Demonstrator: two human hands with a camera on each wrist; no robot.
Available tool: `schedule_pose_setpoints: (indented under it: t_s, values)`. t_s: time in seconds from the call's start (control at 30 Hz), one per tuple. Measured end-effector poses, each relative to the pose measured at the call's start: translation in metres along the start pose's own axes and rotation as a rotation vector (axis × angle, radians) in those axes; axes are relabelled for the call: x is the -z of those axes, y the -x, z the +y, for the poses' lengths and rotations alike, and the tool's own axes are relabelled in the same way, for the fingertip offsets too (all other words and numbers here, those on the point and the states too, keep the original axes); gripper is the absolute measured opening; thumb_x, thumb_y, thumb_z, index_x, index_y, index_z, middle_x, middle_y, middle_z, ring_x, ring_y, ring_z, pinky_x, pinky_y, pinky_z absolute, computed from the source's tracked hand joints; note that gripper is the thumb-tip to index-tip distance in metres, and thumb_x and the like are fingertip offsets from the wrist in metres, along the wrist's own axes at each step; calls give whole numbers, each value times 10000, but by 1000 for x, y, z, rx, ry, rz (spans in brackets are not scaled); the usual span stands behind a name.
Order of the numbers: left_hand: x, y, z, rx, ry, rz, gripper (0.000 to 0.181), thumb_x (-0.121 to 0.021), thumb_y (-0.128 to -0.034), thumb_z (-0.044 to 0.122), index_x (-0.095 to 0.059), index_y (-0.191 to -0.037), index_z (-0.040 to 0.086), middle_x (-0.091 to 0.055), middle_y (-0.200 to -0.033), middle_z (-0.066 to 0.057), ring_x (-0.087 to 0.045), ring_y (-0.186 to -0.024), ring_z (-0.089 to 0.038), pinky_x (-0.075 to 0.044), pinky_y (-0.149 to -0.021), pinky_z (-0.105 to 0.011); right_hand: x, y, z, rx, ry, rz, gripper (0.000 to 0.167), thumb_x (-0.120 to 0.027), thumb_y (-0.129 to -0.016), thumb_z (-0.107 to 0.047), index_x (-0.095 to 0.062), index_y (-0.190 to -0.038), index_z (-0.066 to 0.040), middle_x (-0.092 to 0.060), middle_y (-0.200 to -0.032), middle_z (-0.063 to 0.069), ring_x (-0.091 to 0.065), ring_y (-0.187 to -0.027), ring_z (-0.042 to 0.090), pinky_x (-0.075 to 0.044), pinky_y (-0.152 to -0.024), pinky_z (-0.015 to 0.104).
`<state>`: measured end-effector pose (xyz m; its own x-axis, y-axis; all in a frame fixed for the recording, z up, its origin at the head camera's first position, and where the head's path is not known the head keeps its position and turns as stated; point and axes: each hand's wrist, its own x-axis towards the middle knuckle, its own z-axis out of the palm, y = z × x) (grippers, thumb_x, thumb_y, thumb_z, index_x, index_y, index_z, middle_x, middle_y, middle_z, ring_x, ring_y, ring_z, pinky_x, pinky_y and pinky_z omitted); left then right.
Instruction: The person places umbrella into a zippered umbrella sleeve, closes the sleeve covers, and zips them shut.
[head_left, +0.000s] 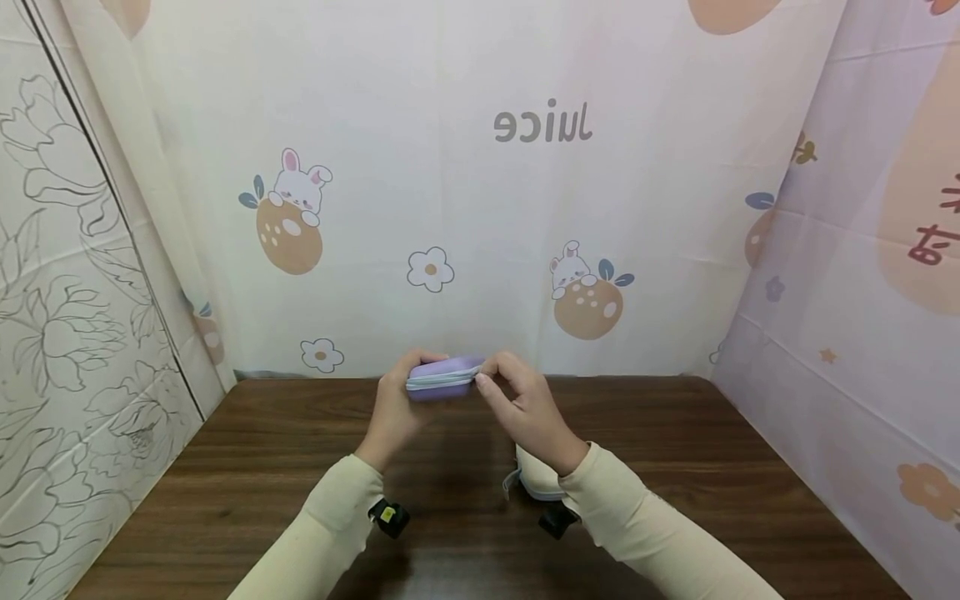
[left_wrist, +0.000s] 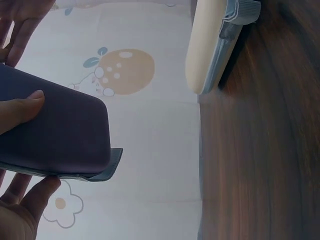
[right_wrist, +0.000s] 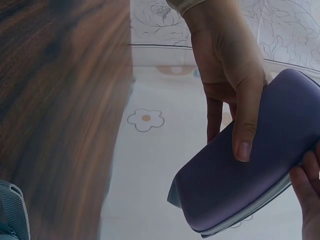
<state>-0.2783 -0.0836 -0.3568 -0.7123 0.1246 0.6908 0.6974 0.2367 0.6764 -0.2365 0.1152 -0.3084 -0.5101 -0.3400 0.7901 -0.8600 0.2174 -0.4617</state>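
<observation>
A purple zippered case [head_left: 448, 391] with a pale grey-blue zipper band is held up above the far part of the table. My left hand [head_left: 396, 413] grips its left end; in the right wrist view the thumb [right_wrist: 245, 142] lies across the smooth purple face. At the other end, my right hand [head_left: 527, 406] pinches with thumb and forefinger at the zipper's end, where the fingertips mostly hide the pull. The zipper looks closed along the visible side. Under the right wrist, a cream zippered case [head_left: 537, 478] rests on the table, partly covered by that arm.
The dark wood table [head_left: 300, 467] ends at a printed curtain [head_left: 480, 208] at the back, with more hung cloth on both sides. A grey strap [head_left: 511, 481] sticks out from the cream case's left side. Black cameras hang beneath both wrists.
</observation>
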Motion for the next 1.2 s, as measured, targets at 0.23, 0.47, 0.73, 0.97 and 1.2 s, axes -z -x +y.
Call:
schedule_pose_setpoints:
  t_s: [0.23, 0.47, 0.73, 0.97, 1.2]
  values:
    - [2, 2, -3, 8, 19, -15, 529, -862, -712, -82, -652, -1147, 136, -684, -1195, -49, -637, -1098, -232, -501, -950, -485, -2, 5, 15, -56, 34, -12, 120, -601, -962, 46, -577, -915, -61, -552, -894, 41, -521, -819, 160, -467, -699, 286]
    - [6, 1, 8, 106, 95, -45, 491, -872, -743, -15, -581, -1135, 38, -679, -1142, -121, -627, -1060, -257, -507, -916, -454, 9, 8, 33, -109, 76, -78, 310, -735, -913, -112, -553, -1163, -131, -546, -1182, 6, -521, -1127, 206, -444, -964, 485]
    - [11, -3, 34, 233, 169, -71, 608, -872, -745, 0, -552, -1262, 29, -657, -1194, -112, -612, -1089, -239, -482, -964, -427, 16, 10, 48, -63, 259, -209, 670, -834, -812, -122, -492, -1386, -70, -518, -1365, 50, -452, -1282, 219, -399, -1049, 450]
    - [13, -3, 30, 228, 347, -139, 582, -816, -796, -35, -561, -1308, 73, -651, -1216, -92, -609, -1109, -239, -503, -942, -373, 14, 14, 55, -114, 321, -239, 818, -867, -784, -103, -428, -1470, -27, -504, -1408, 127, -477, -1253, 282, -422, -1026, 474]
    - [12, -5, 32, 189, 426, -198, 542, -797, -786, -86, -581, -1262, 60, -668, -1188, -106, -627, -1081, -235, -520, -913, -368, 14, 16, 57, -161, 296, -197, 653, -862, -799, -104, -512, -1347, -52, -579, -1259, 90, -573, -1070, 207, -496, -904, 424]
